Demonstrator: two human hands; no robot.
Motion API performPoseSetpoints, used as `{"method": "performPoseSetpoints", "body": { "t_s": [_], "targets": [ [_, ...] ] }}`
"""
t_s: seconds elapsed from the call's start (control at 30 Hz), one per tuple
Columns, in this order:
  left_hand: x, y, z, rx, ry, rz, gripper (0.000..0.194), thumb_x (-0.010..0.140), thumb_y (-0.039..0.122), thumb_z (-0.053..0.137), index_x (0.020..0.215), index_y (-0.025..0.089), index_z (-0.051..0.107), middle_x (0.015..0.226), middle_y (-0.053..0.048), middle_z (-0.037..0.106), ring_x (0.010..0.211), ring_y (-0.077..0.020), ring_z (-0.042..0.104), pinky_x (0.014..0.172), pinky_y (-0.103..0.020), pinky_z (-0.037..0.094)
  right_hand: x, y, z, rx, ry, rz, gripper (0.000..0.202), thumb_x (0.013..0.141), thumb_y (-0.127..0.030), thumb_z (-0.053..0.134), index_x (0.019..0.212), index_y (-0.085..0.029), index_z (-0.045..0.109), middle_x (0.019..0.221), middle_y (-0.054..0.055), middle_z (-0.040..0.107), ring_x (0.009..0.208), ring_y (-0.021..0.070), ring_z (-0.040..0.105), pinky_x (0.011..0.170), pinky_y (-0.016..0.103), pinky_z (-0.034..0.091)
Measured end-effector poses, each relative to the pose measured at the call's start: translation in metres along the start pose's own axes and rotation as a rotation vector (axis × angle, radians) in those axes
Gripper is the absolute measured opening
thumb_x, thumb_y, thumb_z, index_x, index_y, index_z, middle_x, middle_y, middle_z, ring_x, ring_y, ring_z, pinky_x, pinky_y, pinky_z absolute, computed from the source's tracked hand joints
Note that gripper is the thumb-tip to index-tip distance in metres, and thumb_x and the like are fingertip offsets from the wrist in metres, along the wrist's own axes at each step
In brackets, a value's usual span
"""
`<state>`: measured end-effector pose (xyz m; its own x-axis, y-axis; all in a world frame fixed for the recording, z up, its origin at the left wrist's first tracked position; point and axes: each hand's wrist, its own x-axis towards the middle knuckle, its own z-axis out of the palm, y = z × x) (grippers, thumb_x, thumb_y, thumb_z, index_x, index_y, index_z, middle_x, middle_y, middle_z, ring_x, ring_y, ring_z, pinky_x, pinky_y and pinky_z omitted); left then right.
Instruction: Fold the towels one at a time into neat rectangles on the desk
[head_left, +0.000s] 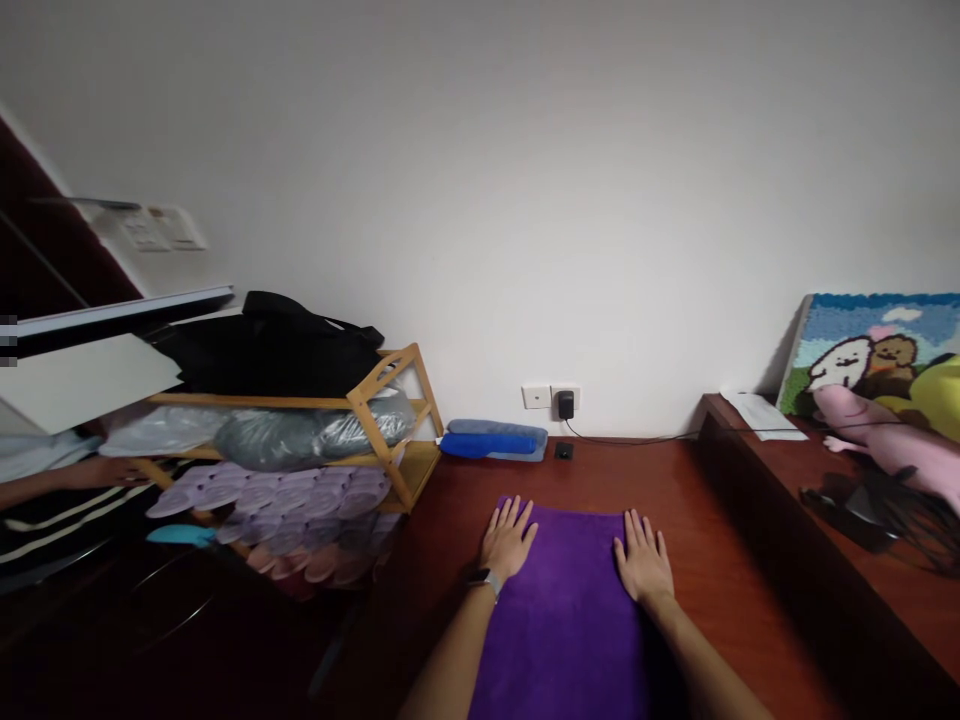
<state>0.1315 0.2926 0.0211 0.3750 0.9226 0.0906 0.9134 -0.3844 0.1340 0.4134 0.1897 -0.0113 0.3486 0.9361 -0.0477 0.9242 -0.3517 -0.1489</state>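
Observation:
A purple cloth (570, 610), towel-like, lies spread flat on the reddish-brown wooden tabletop (735, 590); its near end runs out of view at the bottom. My left hand (508, 540) rests palm down on the cloth's far left corner, fingers stretched out. A watch (484, 577) is on that wrist. On the far right corner lies my right hand (645, 558), also flat with its fingers spread. Neither hand grips anything. Beyond them, against the wall, are a folded blue cloth (491, 442) and a grey-blue one (495, 428) partly under it.
A wooden rack (401, 450) at left carries a black bag (277, 345), plastic-wrapped bundles and pale purple slippers (277, 490). Another person's hand (112, 475) shows at far left. A black plug (565, 404) sits in the wall. The raised right ledge holds a pink plush toy (892, 450) and a picture (862, 345).

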Motion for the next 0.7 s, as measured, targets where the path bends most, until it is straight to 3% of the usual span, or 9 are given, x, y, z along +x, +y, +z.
{"method": "performPoseSetpoints", "body": {
  "t_s": [0.13,0.3,0.5,0.7],
  "targets": [
    [-0.017,0.030,0.004,-0.008,0.057,0.027,0.060,0.106,0.046,0.019,0.159,0.021,0.034,0.168,-0.008,0.033,0.157,-0.0243,0.023,0.128,-0.049,0.019,0.001,0.000,0.001,-0.003,0.000,0.005,0.071,0.100,-0.049,0.014,0.163,-0.015,0.012,0.171,0.000,0.011,0.158,0.0234,0.007,0.128,0.046,0.005],
    [-0.043,0.074,0.024,-0.113,0.088,0.199,0.056,0.105,0.054,0.024,0.156,0.036,0.038,0.167,-0.002,0.036,0.155,-0.0250,0.028,0.127,-0.052,0.024,0.005,0.000,0.000,-0.027,0.000,0.000,0.072,0.100,-0.048,0.014,0.163,-0.014,0.012,0.171,0.000,0.011,0.158,0.0235,0.007,0.127,0.047,0.003],
    [-0.038,0.074,0.028,-0.151,0.052,0.157,0.058,0.103,0.060,0.029,0.156,0.038,0.036,0.167,-0.003,0.035,0.155,-0.0264,0.027,0.127,-0.054,0.023,0.011,-0.002,-0.002,-0.031,-0.010,0.000,0.070,0.101,-0.049,0.013,0.163,-0.015,0.011,0.171,-0.001,0.011,0.158,0.0234,0.006,0.127,0.047,0.002],
    [-0.033,0.073,0.019,-0.118,0.056,0.143,0.057,0.104,0.056,0.029,0.157,0.037,0.036,0.167,-0.002,0.036,0.155,-0.0257,0.028,0.127,-0.054,0.024,0.016,-0.010,-0.021,-0.018,-0.038,0.008,0.068,0.102,-0.047,0.015,0.163,-0.017,0.012,0.171,0.000,0.010,0.158,0.0241,0.006,0.127,0.048,0.002]
  ]
}}
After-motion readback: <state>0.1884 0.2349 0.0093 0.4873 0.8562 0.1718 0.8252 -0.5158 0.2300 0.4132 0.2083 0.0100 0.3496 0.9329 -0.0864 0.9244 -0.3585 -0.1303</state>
